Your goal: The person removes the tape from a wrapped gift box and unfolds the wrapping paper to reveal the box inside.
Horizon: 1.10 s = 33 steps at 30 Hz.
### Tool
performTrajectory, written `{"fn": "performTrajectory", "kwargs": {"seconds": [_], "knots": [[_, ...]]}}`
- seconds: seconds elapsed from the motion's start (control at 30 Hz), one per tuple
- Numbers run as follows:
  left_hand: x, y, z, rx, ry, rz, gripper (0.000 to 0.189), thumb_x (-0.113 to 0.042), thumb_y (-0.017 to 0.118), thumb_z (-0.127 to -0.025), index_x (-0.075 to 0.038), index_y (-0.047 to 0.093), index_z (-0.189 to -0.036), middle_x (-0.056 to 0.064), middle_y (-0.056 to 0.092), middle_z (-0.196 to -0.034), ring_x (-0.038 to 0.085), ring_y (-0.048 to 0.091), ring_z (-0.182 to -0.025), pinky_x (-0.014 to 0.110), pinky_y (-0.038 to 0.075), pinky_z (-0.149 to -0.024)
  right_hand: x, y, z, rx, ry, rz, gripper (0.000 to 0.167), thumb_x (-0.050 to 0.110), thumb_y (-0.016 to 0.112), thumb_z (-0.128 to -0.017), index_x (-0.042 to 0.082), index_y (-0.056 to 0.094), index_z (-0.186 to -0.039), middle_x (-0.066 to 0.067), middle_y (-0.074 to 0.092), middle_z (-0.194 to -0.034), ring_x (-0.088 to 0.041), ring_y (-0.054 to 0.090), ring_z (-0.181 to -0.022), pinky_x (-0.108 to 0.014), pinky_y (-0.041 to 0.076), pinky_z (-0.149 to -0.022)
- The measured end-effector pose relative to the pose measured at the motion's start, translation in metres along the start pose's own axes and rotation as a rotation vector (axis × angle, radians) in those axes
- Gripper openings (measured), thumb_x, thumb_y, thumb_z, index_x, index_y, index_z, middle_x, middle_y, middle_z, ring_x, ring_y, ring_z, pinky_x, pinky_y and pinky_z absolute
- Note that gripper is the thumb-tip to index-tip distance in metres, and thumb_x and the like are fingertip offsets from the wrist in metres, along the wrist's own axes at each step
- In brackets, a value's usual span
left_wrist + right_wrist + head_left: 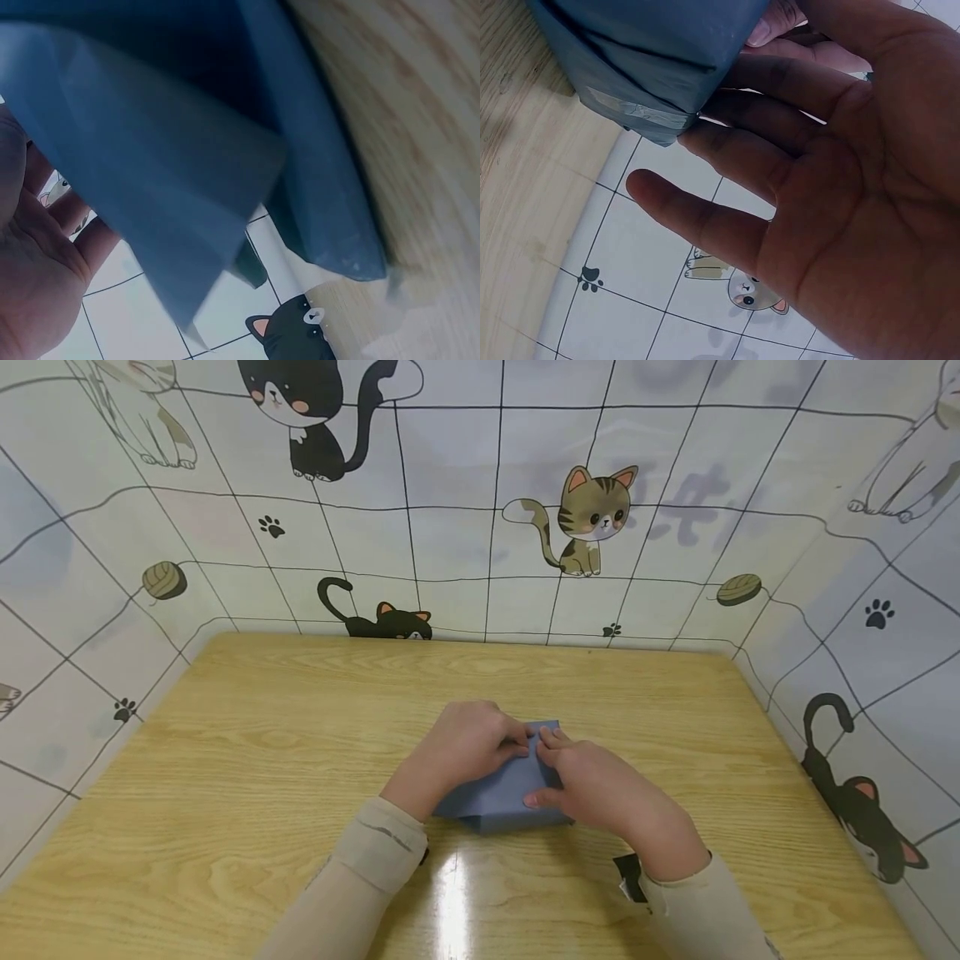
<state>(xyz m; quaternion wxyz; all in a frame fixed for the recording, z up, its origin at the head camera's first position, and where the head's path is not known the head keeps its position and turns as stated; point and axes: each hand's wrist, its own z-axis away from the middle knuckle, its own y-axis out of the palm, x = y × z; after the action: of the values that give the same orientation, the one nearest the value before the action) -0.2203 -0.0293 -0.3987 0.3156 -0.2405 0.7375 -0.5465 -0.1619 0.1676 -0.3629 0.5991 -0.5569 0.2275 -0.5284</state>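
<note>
A package in blue-grey wrapping paper [495, 793] lies on the wooden table in front of me. Its left end stands loose: in the left wrist view a pointed paper flap [172, 165] hangs away from the dark opening. Clear tape [637, 111] shines on folded paper at the other end. My left hand [468, 739] reaches over the package from the left, thumb and fingertips together pinching the paper near the far edge. My right hand [600, 781] lies over the right part, its fingers fairly straight, fingertips and thumb resting on the top.
The pale wood table [262, 735] extends around the package. A white grid-lined wall covering [450, 543] with cartoon cats encloses the back and sides. A small black piece [632, 877] shows beside my right wrist. Light glares off the tabletop just in front.
</note>
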Motion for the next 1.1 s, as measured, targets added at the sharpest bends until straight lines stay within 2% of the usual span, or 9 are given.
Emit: {"fn": "performTrajectory", "kwargs": {"seconds": [0.33,0.77,0.9,1.1], "knots": [[-0.0033,-0.0023,-0.0009,-0.010,0.045,-0.035,0.011,-0.035,0.076,-0.100,-0.030,0.085,-0.103,-0.008,0.080,-0.089,0.009,0.069,-0.079,0.032,0.057,-0.066,-0.0006,-0.0008,0.0001,-0.002,-0.005,-0.007,0.084,0.043,0.076,-0.098,-0.003,0.042,-0.159,-0.024,0.031,-0.172,-0.043,0.036,-0.158,-0.057,0.042,-0.122],[-0.0046,0.0004,0.0005,-0.018,0.039,-0.067,0.011,-0.035,0.075,-0.101,-0.030,0.084,-0.101,-0.009,0.079,-0.086,0.009,0.065,-0.073,0.029,0.051,-0.059,-0.0004,0.0000,0.0015,-0.001,-0.013,-0.016,0.083,0.042,0.075,-0.099,-0.003,0.041,-0.160,-0.024,0.029,-0.172,-0.043,0.036,-0.157,-0.057,0.044,-0.120],[-0.0023,0.0012,0.0006,-0.002,0.023,-0.027,0.013,-0.034,0.072,-0.103,-0.030,0.084,-0.107,-0.008,0.081,-0.093,0.009,0.066,-0.078,0.030,0.052,-0.062,-0.0009,0.0003,0.0007,-0.002,-0.015,-0.015,0.083,0.041,0.075,-0.099,-0.004,0.041,-0.160,-0.025,0.029,-0.172,-0.044,0.036,-0.157,-0.057,0.044,-0.120],[0.0031,0.0002,0.0018,0.043,-0.035,0.103,0.019,-0.033,0.069,-0.105,-0.030,0.082,-0.118,-0.007,0.082,-0.107,0.007,0.063,-0.079,0.028,0.050,-0.065,-0.0015,0.0004,-0.0003,-0.004,-0.013,-0.003,0.083,0.042,0.075,-0.099,-0.004,0.041,-0.160,-0.025,0.030,-0.172,-0.044,0.035,-0.158,-0.058,0.042,-0.121]]}}
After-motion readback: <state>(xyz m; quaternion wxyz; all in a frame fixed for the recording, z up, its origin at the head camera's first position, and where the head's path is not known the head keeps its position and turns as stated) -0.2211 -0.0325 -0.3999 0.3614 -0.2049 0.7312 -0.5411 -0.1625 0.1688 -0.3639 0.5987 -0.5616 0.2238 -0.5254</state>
